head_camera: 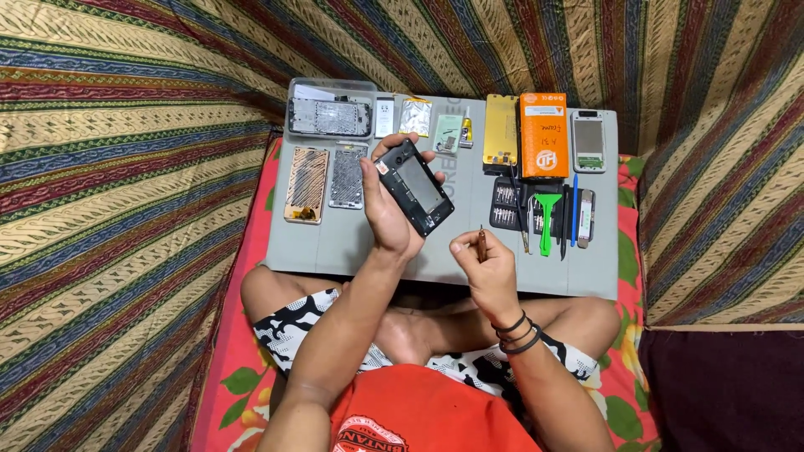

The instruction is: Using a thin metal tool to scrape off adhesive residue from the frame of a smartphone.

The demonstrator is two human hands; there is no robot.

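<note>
Sitting cross-legged on a red floral mat, with a grey work mat (352,243) lying across the middle of the frame. Left hand (387,209) gripping an opened phone (414,186) just left of centre, fingers wrapping its edges, thumb lying along the left side. Showing as a black rectangular body, back cover off, tilting diagonally with its upper end toward the upper left; a dark grey inner plate filling most of the face, a small red-and-white patch sitting near the top corner. Right hand (484,266) hovering just below and right of the phone, apart from it, fingers pinching closed on a thin screwdriver (481,237) pointing upward. Lying in the upper left of the mat: a clear tray (332,107) holding a phone frame, and below it two stripped panels (327,180). Resting in the upper right: a yellow panel (501,130), an orange box (543,134) and a white phone (588,141). Sitting below those: a bit set (505,203), a green pry tool (547,219) and a blue pen-like tool (574,209).
</note>
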